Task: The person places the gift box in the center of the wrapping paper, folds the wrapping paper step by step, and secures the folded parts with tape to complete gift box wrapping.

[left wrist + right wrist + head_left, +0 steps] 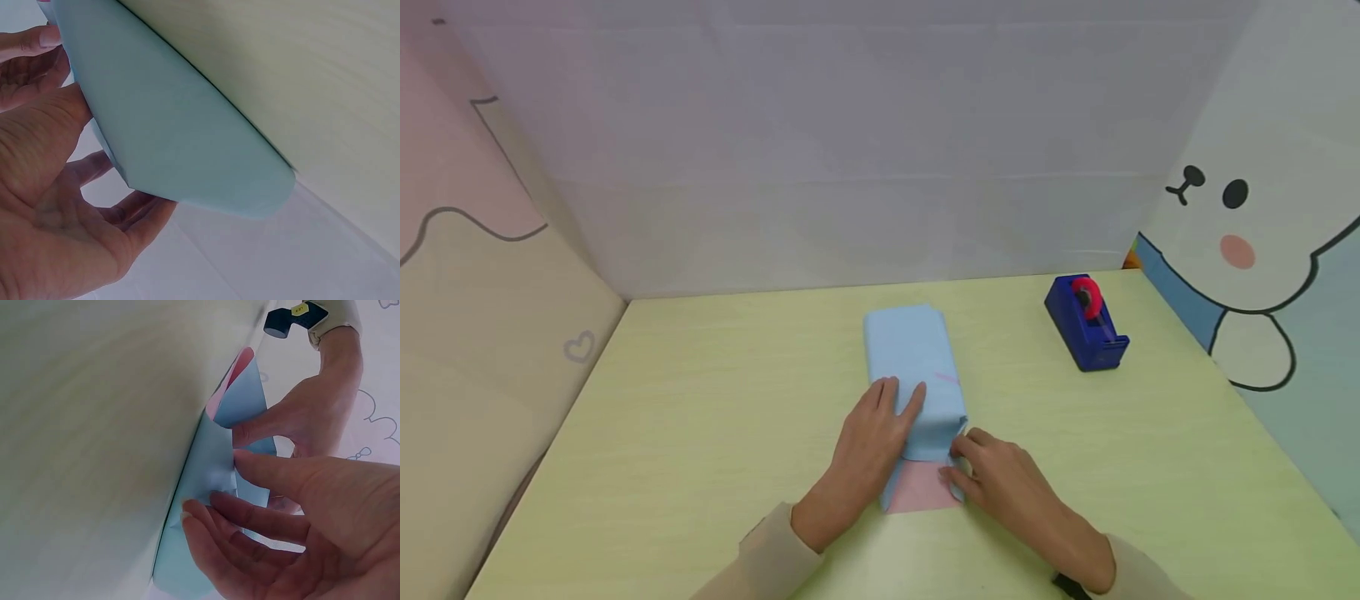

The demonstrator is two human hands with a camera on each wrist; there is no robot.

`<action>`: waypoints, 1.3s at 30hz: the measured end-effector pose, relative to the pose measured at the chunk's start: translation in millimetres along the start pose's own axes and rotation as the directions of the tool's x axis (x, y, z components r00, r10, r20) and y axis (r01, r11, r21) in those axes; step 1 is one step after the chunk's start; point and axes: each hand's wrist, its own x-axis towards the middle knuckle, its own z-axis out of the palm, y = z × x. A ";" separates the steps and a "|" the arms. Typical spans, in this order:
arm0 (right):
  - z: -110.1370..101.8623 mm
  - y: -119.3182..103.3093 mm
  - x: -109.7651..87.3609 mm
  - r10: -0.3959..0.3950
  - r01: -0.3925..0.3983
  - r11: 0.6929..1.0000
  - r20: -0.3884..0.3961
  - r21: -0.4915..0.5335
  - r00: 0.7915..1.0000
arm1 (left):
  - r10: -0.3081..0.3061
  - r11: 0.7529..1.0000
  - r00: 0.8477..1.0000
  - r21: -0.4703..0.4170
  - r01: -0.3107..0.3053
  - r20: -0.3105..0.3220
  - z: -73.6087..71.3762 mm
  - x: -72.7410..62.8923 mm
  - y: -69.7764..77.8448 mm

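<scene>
A box-shaped parcel in light blue wrapping paper point(913, 342) lies on the table, its near end showing the paper's pink inner side point(917, 487) and folded blue edges. My left hand point(868, 433) rests over the near left part of the parcel, thumb and fingers spread on it. At the near right corner, my right hand point(1000, 475) pinches the folded paper between thumb and fingers. In the right wrist view, its fingers point(215, 544) lie along the blue side while the thumb sits at the upper edge. The left wrist view shows the parcel's long blue side point(169, 125).
A dark blue tape dispenser point(1086, 329) with a red-cored roll stands at the back right of the pale yellow table point(715, 383). Behind the table is a white backdrop point(850, 150). Printed panels with cartoon drawings point(1247, 217) border the sides.
</scene>
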 end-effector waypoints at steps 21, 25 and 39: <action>4.9 1.2 0.8 -0.121 0.125 0.991 0.060 -0.054 0.991 | 0.008 1.000 0.999 0.020 -0.009 0.053 -3.4 -0.6 -0.3; 5.9 3.1 1.4 -0.171 0.173 0.982 0.042 -0.077 0.984 | 0.006 1.000 0.999 0.005 -0.006 0.051 -3.5 -0.2 -0.1; 5.9 7.2 4.1 -0.210 0.217 0.972 0.078 -0.093 0.975 | -0.041 0.999 0.992 0.011 0.040 0.122 -3.7 3.8 6.6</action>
